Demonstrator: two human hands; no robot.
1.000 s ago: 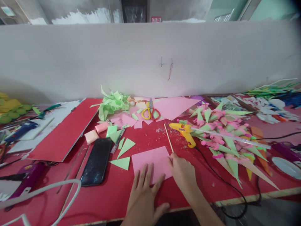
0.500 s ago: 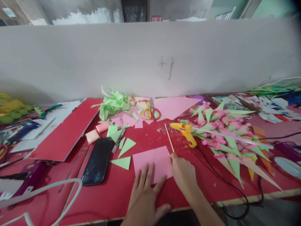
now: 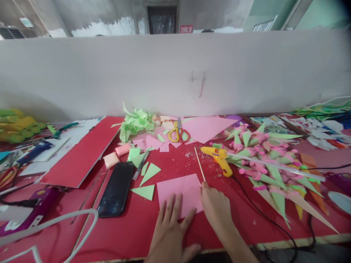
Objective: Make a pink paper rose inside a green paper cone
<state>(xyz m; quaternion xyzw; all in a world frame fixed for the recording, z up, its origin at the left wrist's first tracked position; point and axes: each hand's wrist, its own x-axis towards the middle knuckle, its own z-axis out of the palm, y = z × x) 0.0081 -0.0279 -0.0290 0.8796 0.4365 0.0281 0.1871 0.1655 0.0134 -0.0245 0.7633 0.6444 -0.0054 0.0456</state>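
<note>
Flat on the red tabletop lies a pink sheet of paper (image 3: 178, 186). My left hand (image 3: 171, 226) rests on its lower part with the fingers spread. At the sheet's right edge, my right hand (image 3: 218, 204) is closed around the lower end of a thin wooden stick (image 3: 199, 164), which points away from me beside the paper. Whether the stick touches the sheet's edge is hidden by the fingers. A yellow glue gun (image 3: 219, 157) with a long clear glue stick lies just beyond my right hand. Green paper triangles (image 3: 150, 172) lie left of the sheet.
A black phone (image 3: 116, 190) and a red board (image 3: 82, 153) are on the left. Scissors (image 3: 178, 134) lie on pink scraps at the back, near crumpled green paper (image 3: 137, 124). Pink-and-green paper cones (image 3: 263, 157) are heaped right. A black cord (image 3: 263, 210) runs over the front edge.
The whole view has shifted slightly, so everything sits a little lower and further right. Both hands, the pink paper and the stick keep about the same places relative to each other.
</note>
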